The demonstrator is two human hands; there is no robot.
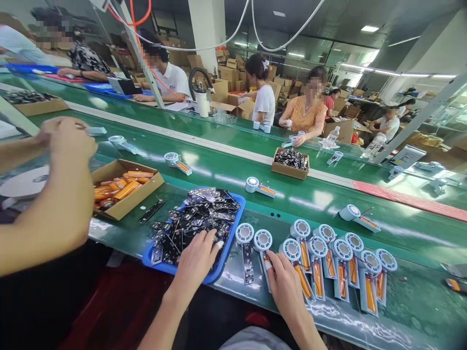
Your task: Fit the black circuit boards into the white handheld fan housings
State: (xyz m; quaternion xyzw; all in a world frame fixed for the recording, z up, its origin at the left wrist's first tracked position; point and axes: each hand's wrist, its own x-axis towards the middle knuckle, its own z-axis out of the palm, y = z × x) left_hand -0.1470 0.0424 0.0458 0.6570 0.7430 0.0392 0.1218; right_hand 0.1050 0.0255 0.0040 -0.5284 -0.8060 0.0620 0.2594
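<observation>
Here the green conveyor belt runs corner to corner across the view, with a narrow green bench edge nearest the person. On that near edge, left of centre, sits a blue tray heaped with black circuit boards. The left hand lies on the heap at the tray's near right corner, fingers curled down into the boards (whether one is actually pinched, I cannot tell). A cardboard box of orange battery cells stands just left of the tray, a lone black strip between the two.

To the right of the tray, a row of fan halves lies along the near edge, round white heads away from the person, most with an orange cell in the handle. The right hand rests at the row's left end, index fingertip pressed on the handle of the second fan half; nothing is gripped.

A co-worker's forearm reaches in at the left edge. Single fan halves ride the belt, well apart.
</observation>
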